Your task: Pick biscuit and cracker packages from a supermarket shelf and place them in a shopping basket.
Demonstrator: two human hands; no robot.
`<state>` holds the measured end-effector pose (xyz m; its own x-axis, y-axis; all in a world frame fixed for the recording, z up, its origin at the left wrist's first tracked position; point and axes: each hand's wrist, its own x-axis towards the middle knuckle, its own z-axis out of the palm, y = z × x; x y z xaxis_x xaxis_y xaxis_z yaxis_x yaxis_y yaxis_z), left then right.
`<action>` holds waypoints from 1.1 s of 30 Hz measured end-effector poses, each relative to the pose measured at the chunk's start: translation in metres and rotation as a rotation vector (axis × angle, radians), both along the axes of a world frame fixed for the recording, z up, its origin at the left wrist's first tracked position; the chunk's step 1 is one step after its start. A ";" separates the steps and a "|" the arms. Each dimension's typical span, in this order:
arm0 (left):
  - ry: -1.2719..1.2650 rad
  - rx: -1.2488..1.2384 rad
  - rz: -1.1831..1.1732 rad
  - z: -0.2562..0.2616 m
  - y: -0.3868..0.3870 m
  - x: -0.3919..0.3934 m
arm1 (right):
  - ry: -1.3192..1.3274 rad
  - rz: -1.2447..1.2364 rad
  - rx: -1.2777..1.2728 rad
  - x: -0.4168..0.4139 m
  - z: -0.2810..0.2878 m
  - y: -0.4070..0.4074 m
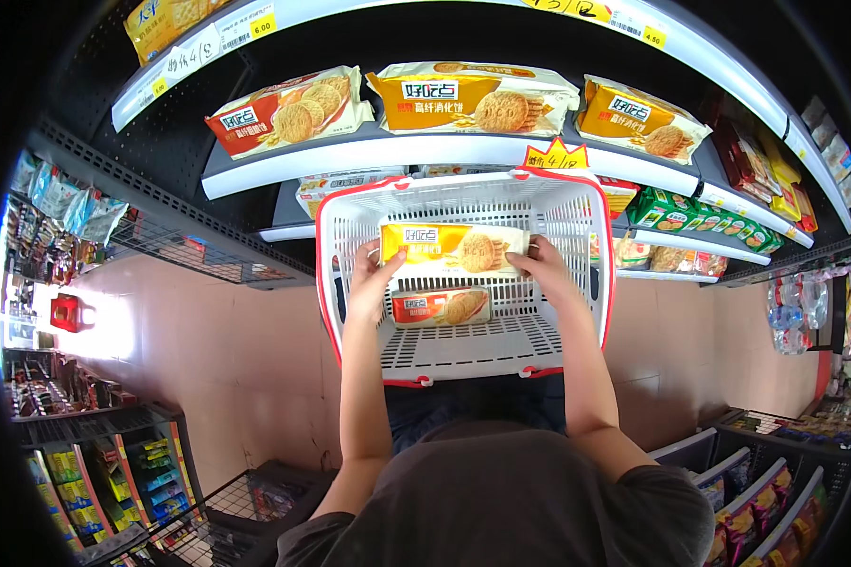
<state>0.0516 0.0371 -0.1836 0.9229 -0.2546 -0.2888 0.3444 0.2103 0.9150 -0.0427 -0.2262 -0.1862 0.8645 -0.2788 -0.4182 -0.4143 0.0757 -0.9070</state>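
Between both hands is a yellow-and-white packet of biscuits [454,249], held level by its two ends over the inside of a white plastic shopping basket [468,363]. My left hand [372,278] grips the packet's left end, thumb on the front. On the right end, my right hand [544,268] has its thumb pressed to the front too. Below the held packet, a smaller-looking red-and-white biscuit packet [441,309] lies in the basket. The basket has slotted walls and a red rim, and sits right in front of my body.
A shelf ahead bears a red biscuit packet [291,113], a yellow biscuit packet [479,99] and another yellow packet [642,120]. A crown-shaped price sign [557,156] stands at the shelf edge. Lower right are green packets [702,220]. Tiled floor [241,354] stretches left; racks [106,482] stand behind.
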 end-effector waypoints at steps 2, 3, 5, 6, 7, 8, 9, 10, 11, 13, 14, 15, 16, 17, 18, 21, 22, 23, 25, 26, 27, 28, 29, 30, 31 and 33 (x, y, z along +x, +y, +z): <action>-0.048 -0.077 -0.020 0.019 0.006 -0.010 | -0.235 -0.136 0.234 -0.013 0.034 0.009; -0.091 -0.155 -0.043 0.027 0.007 -0.016 | -0.231 -0.140 0.232 -0.018 0.044 0.010; -0.073 -0.176 -0.038 0.048 0.006 -0.025 | -0.306 -0.167 0.341 -0.025 0.059 0.012; -0.061 -0.184 -0.022 0.055 0.007 -0.028 | -0.314 -0.166 0.325 -0.027 0.066 0.014; -0.049 -0.193 -0.006 0.062 0.009 -0.030 | -0.312 -0.162 0.326 -0.030 0.073 0.016; -0.056 -0.183 -0.001 0.066 0.010 -0.032 | -0.323 -0.178 0.308 -0.033 0.080 0.018; -0.058 -0.182 0.004 0.070 0.011 -0.033 | -0.337 -0.191 0.290 -0.035 0.085 0.020; -0.112 -0.161 -0.008 0.073 0.012 -0.034 | -0.338 -0.186 0.292 -0.036 0.090 0.021; -0.167 -0.140 -0.020 0.076 0.013 -0.035 | -0.340 -0.175 0.279 -0.038 0.095 0.020; -0.202 -0.135 -0.026 0.084 0.012 -0.039 | -0.342 -0.166 0.263 -0.042 0.098 0.016; -0.237 -0.130 -0.035 0.088 0.011 -0.041 | -0.358 -0.147 0.266 -0.044 0.098 0.014; -0.240 -0.130 -0.034 0.092 0.011 -0.042 | -0.376 -0.129 0.269 -0.045 0.099 0.013; -0.261 -0.144 -0.038 0.095 0.011 -0.044 | -0.379 -0.127 0.269 -0.047 0.099 0.011; -0.283 -0.158 -0.043 0.098 0.011 -0.045 | -0.388 -0.124 0.295 -0.049 0.099 0.011; -0.284 -0.159 -0.042 0.101 0.012 -0.046 | -0.397 -0.121 0.320 -0.051 0.099 0.010; -0.309 -0.173 -0.067 0.109 0.013 -0.049 | -0.513 -0.116 0.300 -0.054 0.100 0.013; -0.387 -0.155 -0.110 0.111 0.014 -0.049 | -0.514 -0.113 0.300 -0.053 0.102 0.013; -0.464 -0.136 -0.151 0.113 0.016 -0.049 | -0.562 -0.075 0.240 -0.052 0.105 0.012; -0.531 -0.098 -0.185 0.118 0.017 -0.046 | -0.605 -0.038 0.177 -0.050 0.108 0.011; -0.631 -0.091 -0.219 0.119 0.019 -0.044 | -0.694 -0.051 0.051 -0.048 0.109 0.013; -0.732 -0.084 -0.254 0.119 0.020 -0.041 | -0.782 -0.064 -0.077 -0.046 0.109 0.013; -0.771 -0.070 -0.252 0.119 0.020 -0.038 | -0.780 -0.063 -0.077 -0.045 0.109 0.013; -0.770 -0.070 -0.251 0.119 0.020 -0.038 | -0.813 -0.054 -0.055 -0.044 0.110 0.012; -0.785 -0.089 -0.249 0.120 0.021 -0.038 | -0.845 -0.046 -0.033 -0.043 0.110 0.012; -0.801 -0.108 -0.247 0.121 0.021 -0.038 | -0.845 -0.046 -0.034 -0.043 0.108 0.010; -0.909 -0.048 -0.196 0.123 0.017 -0.038 | -0.965 -0.014 -0.065 -0.042 0.106 0.007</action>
<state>0.0133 0.0545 -0.0609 0.7287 -0.4228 0.5388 -0.4670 0.2687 0.8425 -0.0850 -0.2194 -0.0801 0.8243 -0.2895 0.4866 0.5115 0.0122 -0.8592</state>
